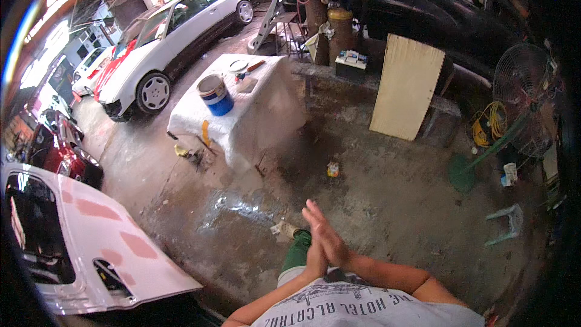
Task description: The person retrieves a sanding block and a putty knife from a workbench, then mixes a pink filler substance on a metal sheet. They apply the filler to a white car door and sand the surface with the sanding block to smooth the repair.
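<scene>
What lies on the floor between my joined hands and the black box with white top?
In the head view, a small, partly yellow item, too small to identify, lies between your joined hands and the black box.

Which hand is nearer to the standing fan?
Right. The right hand is well to the left of the fan; the left hand, touching the right, is slightly farther left.

Matt cloth shirt [369, 309] near, glossy car [192, 28] far left, rough concrete floor [387, 194], smooth wooden board [407, 88] far right
</scene>
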`<state>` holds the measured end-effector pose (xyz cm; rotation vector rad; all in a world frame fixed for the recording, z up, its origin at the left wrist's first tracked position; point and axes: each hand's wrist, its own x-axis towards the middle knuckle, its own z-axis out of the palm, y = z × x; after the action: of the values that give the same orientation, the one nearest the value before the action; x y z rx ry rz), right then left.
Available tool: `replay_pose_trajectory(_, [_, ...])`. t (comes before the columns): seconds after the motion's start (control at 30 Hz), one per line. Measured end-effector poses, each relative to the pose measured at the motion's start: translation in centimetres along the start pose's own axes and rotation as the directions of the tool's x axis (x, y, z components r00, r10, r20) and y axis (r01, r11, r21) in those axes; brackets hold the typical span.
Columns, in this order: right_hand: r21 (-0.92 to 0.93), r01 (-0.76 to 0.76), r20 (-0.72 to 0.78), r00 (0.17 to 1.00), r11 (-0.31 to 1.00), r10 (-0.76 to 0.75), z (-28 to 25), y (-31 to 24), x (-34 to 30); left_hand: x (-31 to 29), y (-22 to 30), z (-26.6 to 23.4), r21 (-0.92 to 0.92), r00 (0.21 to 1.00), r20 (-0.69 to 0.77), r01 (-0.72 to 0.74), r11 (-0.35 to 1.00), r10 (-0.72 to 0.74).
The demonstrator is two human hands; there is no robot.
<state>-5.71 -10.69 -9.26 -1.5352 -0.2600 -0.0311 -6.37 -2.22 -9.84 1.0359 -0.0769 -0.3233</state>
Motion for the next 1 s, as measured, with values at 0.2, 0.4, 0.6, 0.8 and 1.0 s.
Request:
replay_pose_trajectory(0.2, [-0.36,0.104,-0.179,0.968,0.927,-0.178,-6.3,2.1,7.8,12.9,0.2,1.8,-0.033,0.978,0.105,0.183,0.983,-0.178])
replay_pose_trajectory(0.4, [-0.754,0.179,0.015,0.967,0.632,-0.255,-13.8,5.4,20.5,29.4,-1.0,-0.3,-0.455,0.817,0.231,0.571,0.683,-0.528])
replay_pose_trajectory(0.6, [-0.611,-0.433,-0.451,0.878,0.663,0.159,-28.8,21.0,29.2,39.1,2.8,-2.0,-0.056,0.687,0.444,0.661,0.748,-0.575])
replay_pose_trajectory(0.8, [-0.501,-0.803,-0.639,0.594,0.321,0.489,-33.5,35.1,20.6,44.6,5.2,-7.6,0.235,0.865,0.306,0.336,0.912,-0.398])
replay_pose_trajectory(1.0, [-0.489,-0.861,-0.522,0.418,0.141,0.744,-34.8,41.0,22.6,48.7,10.2,-13.0,0.139,0.914,-0.118,0.403,0.904,-0.389])
